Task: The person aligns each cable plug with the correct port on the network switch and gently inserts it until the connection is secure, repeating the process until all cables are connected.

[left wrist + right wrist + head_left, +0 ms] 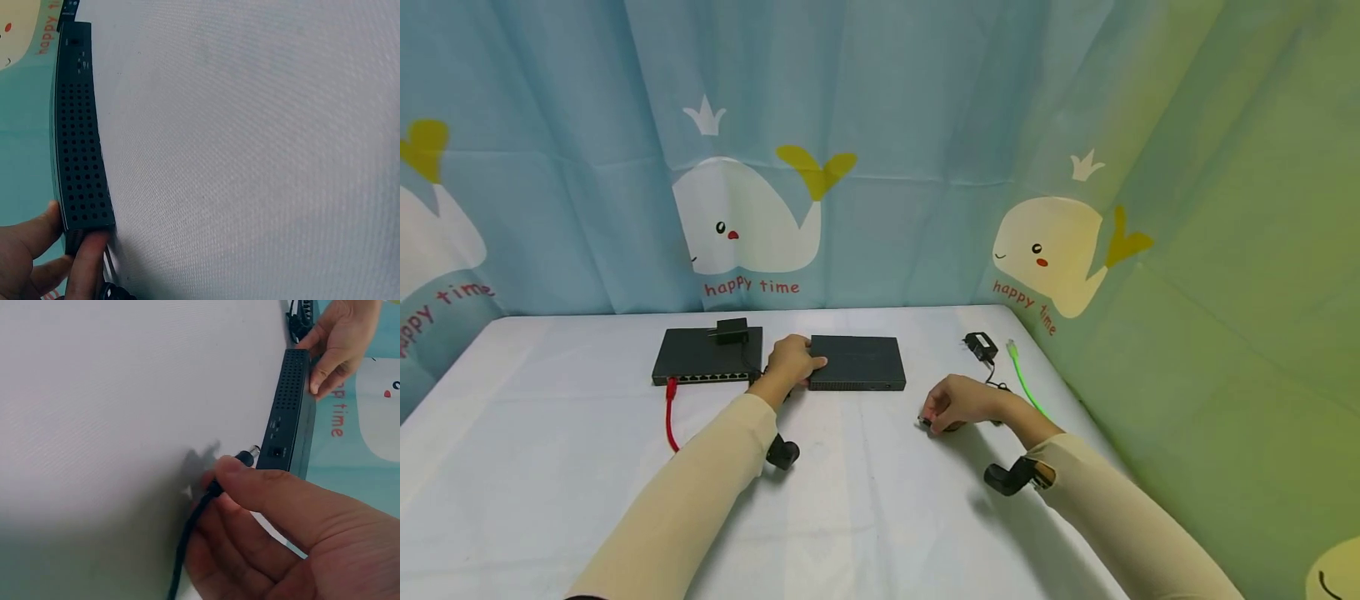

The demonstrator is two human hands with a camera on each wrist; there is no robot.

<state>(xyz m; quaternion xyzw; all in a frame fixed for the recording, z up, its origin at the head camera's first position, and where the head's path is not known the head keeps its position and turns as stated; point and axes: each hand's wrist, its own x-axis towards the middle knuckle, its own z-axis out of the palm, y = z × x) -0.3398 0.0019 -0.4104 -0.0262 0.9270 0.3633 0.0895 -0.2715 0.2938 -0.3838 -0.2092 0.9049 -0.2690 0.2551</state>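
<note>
My left hand [792, 358] grips the left end of a black network switch [857, 364] lying on the white table. In the left wrist view, the thumb is on one face and a finger on the opposite face; the vented side [78, 150] shows. Between thumb and fingers, my right hand [961, 402] pinches a black barrel power plug [245, 458]. Its metal tip points toward the switch's round power jack [279, 452], a short gap apart. A black cord [182, 544] trails from the plug past the right hand.
On the left lies a second black switch [688, 352], with a power adapter [732, 331] on top and a red network cable [670, 417] at its ports. Another adapter [981, 345] and a green network cable [1025, 379] lie at right. Curtains [917, 242] stand behind.
</note>
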